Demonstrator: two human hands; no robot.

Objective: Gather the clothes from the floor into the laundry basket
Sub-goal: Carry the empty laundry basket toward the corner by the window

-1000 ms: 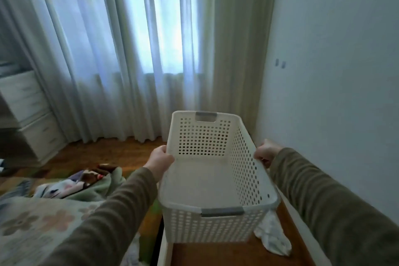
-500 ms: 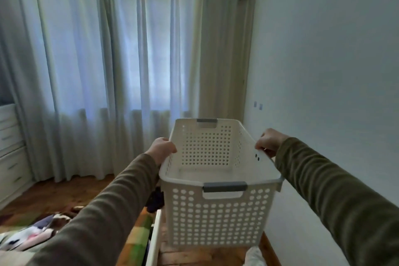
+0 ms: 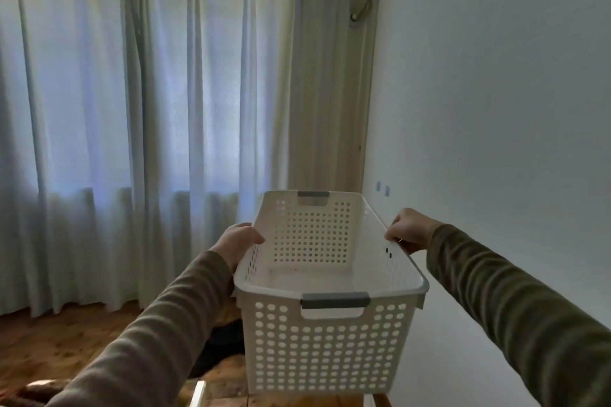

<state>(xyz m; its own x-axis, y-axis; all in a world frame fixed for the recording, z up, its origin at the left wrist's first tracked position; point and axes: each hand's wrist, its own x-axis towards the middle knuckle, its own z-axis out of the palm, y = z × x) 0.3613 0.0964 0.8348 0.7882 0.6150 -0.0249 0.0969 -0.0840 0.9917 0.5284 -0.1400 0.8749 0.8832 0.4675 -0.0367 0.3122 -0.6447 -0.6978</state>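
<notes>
While you stand facing the curtains (image 3: 148, 125) in the corner of the room, the head view shows your left hand (image 3: 236, 243) and right hand (image 3: 410, 230) each closed in a grip on a long side rim of the white laundry basket (image 3: 330, 340), which you hold off the floor (image 3: 66, 340) at about waist height. Its perforated walls and bare bottom show nothing inside. A dark garment (image 3: 221, 350) lies on the wooden boards just left of and below the basket, partly hidden by your left sleeve (image 3: 148, 347); whether more clothes lie nearby cannot be told, since most of the floor falls outside the picture. The wall (image 3: 496, 109) stands close on your right.

By this showing, the task is at its opening step: carrying the empty basket into position, with no clothes gathered yet. The next move likely calls for setting the basket down level beside the dark garment, then freeing one hand to reach for it.
</notes>
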